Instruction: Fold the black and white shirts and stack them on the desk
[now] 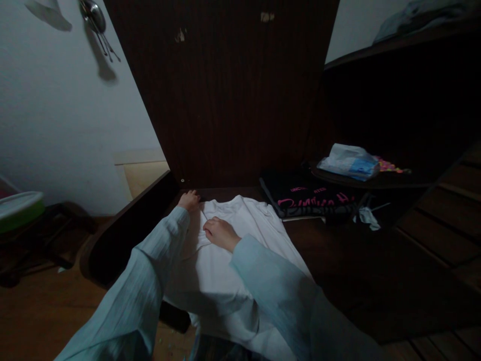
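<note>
**White garment flattened on dark bench, both hands at its far edge**

Left hand (pixel 189 200): arm stretched forward in a pale blue-green sleeve (pixel 150 271), hand laid palm-down at the far left corner of the white garment (pixel 233 250). Fingers are seen curled over the cloth edge; whether cloth is actually pinched in the grip cannot be told in the dim light.

Right hand (pixel 221 233): forearm brought in from the lower right, wrist bent, hand set on the garment just right of the left hand. Fingers are curled loosely, knuckles up; a small fold of cloth appears gathered beneath them, but a firm hold cannot be confirmed.

The white garment is spread flat on the dark wooden bench (pixel 356 271), its near end draped over the front edge.

Surroundings: a folded black garment with pink lettering (pixel 311 200) is lying just beyond the white one, to the right. A crumpled plastic bag (pixel 347 161) is resting on a dark shelf (pixel 376 180) above it. A tall dark wooden panel (pixel 225 95) is standing directly behind the bench. Metal utensils (pixel 95 22) are hung on the white wall, upper left.
</note>
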`<state>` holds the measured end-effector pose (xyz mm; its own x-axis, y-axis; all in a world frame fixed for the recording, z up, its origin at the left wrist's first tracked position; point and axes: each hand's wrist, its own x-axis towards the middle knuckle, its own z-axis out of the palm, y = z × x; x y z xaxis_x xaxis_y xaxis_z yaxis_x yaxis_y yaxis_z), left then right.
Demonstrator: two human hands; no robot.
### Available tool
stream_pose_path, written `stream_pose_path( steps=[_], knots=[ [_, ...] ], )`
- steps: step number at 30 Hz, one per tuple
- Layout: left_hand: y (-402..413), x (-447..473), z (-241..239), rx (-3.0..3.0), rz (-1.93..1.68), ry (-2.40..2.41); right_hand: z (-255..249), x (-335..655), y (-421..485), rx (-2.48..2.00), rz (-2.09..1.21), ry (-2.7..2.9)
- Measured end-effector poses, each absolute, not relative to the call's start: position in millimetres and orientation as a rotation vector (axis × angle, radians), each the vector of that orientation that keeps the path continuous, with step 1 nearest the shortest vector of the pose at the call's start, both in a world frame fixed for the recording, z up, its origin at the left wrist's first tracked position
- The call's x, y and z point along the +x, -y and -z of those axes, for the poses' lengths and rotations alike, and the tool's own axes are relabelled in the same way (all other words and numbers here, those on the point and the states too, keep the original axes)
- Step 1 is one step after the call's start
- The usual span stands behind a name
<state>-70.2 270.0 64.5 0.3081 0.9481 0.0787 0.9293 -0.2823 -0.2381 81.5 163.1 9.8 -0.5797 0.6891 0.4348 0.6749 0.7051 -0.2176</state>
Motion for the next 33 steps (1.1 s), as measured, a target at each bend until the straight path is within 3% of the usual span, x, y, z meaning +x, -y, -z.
stream_pose_path(
  steps=[3, 8, 12, 18, 26, 33],
  knots=[
    [-259, -60, -59, -2.298, -0.052, 1.712, -9, 81, -164, -1.041, -0.042, 2.416],
    [-241, -43, -38, -2.359, 0.512, 1.681, -9, 82, -165, -1.026, -0.053, 2.417],
    [-231, -52, -15, -2.561, 0.664, 1.69, -11, 83, -165, -0.995, -0.033, 2.432],
    [-231, -78, 11, -2.58, 0.483, 1.678, -11, 79, -165, -1.002, -0.05, 2.492],
    [-230, -95, 4, -2.439, 0.208, 1.808, -16, 94, -170, -0.894, -0.193, 2.586],
    [-214, -128, -10, -2.362, 0.111, 1.946, -10, 175, -185, -1.326, -0.097, 2.412]
  ],
)
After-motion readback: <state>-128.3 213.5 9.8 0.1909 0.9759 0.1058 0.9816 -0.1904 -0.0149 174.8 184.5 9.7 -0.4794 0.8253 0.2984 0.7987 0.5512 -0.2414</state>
